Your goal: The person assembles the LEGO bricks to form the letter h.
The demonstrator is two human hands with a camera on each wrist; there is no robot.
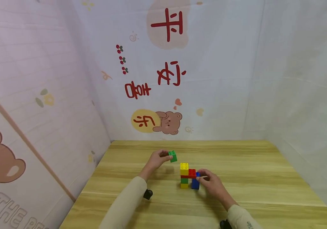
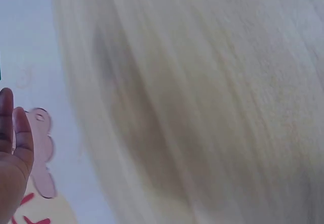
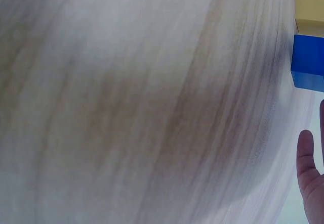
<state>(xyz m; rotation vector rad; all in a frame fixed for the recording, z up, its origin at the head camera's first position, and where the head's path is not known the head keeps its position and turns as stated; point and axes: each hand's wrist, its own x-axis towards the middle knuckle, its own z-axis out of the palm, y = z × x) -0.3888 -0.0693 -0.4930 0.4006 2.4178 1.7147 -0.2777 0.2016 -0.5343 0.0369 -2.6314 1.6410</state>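
Note:
In the head view my left hand [image 1: 155, 160] pinches a green toy building brick [image 1: 172, 156] between thumb and fingers, raised above the table. To its right stands a small brick structure. Its left column has a yellow brick [image 1: 184, 168] on top, with red, green and yellow below. A red brick [image 1: 192, 173] bridges across to a blue brick [image 1: 195, 184] on the right. My right hand [image 1: 213, 185] pinches a blue brick [image 1: 198, 174] at the red brick's right end. The left wrist view shows part of the left hand [image 2: 15, 153]; the right wrist view shows right-hand fingers [image 3: 306, 158] below blue.
The structure stands on a wood-grain table [image 1: 238, 159]. White printed cloth [image 1: 223, 63] hangs behind the table and along both sides. Dark wrist devices [image 1: 148, 194] sit at the sleeves.

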